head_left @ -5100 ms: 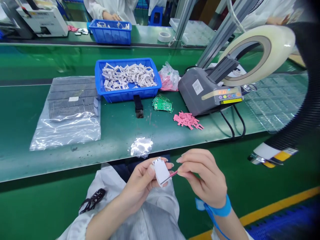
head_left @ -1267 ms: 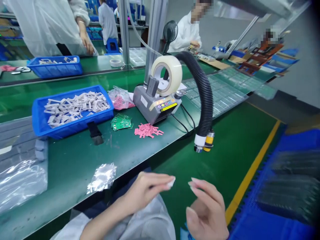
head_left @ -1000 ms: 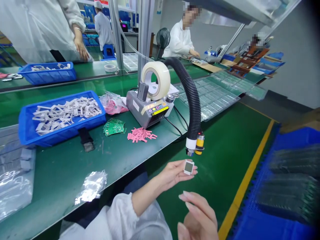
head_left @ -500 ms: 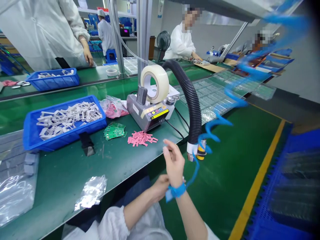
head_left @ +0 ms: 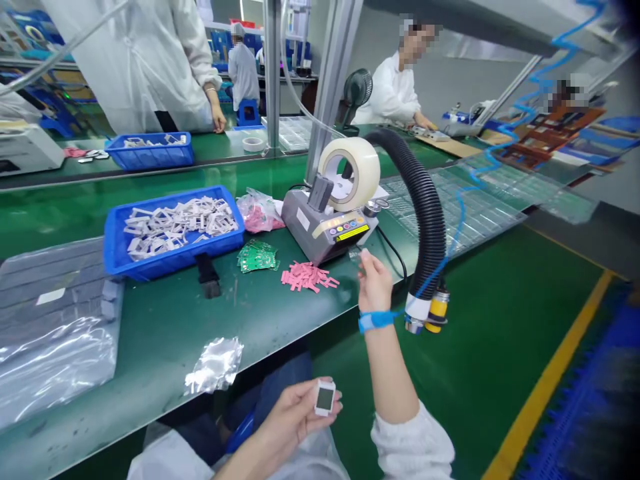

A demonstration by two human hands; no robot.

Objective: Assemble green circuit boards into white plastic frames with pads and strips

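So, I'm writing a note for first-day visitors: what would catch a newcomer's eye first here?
Probably the big pale tape roll, standing on the grey dispenser beyond the right hand. Next, the blue tray heaped with white frames on the green bench, and the bright pink pieces before the dispenser. Nearest the camera, the left hand holds a small white-rimmed part with a dark face.

Black fan (head_left: 359, 89) upright; blue stool (head_left: 247, 113) under seated person (head_left: 244, 75); yellow stripe (head_left: 556, 372) on green floor (head_left: 480, 353).
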